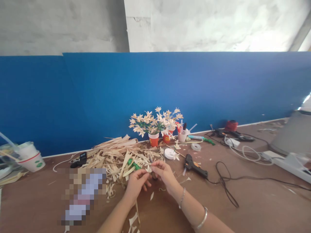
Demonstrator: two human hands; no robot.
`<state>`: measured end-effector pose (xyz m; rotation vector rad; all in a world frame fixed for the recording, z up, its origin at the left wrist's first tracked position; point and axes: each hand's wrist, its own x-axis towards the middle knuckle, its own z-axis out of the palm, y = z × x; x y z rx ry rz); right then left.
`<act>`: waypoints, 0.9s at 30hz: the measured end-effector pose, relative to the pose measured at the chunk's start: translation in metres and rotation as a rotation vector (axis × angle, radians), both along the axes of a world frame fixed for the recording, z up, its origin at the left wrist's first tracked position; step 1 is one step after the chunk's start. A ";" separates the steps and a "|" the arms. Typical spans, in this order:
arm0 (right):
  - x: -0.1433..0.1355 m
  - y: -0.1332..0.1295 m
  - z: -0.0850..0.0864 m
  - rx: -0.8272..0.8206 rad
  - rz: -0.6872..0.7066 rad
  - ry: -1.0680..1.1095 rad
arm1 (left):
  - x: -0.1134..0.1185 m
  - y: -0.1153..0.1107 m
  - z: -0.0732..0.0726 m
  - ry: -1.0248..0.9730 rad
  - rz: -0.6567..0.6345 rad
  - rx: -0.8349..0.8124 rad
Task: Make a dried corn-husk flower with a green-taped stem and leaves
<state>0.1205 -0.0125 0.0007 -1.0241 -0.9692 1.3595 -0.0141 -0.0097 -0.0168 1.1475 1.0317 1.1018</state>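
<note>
Close together over the brown table, my left hand and my right hand pinch a small pale flower with pointed petals, which looks made of dried husk. My left thumb and fingertips are closed on its near side, and my right fingertips grip its right edge. Something dark shows beneath my right fingers, too hidden to name. Just beyond my left hand lies a green twisted piece, against a heap of dried husk strips. Similar finished flowers stand bunched in red paper cups behind.
Right of my hands lies a black glue gun with its trailing cable. Near it are a white disc-shaped roll and a tape roll. A power strip sits far right; a white tub stands left. A blue partition rises behind.
</note>
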 end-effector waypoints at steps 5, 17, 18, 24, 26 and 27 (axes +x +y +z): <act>0.000 0.002 -0.001 0.037 -0.002 0.003 | -0.001 0.003 -0.003 -0.006 0.016 0.009; 0.033 0.016 0.013 0.261 -0.277 -0.250 | -0.006 0.008 -0.007 -0.087 0.124 0.050; 0.044 0.016 0.021 0.253 -0.319 -0.315 | -0.007 0.009 -0.008 -0.103 0.136 0.055; 0.127 0.001 0.051 -0.100 -0.300 -1.301 | -0.012 0.012 -0.006 -0.231 0.172 0.029; 0.145 -0.008 0.046 -0.241 -0.238 -1.537 | -0.011 0.012 -0.004 -0.251 0.184 0.031; 0.150 -0.011 0.041 -0.310 -0.238 -1.626 | -0.011 0.012 -0.004 -0.256 0.188 0.035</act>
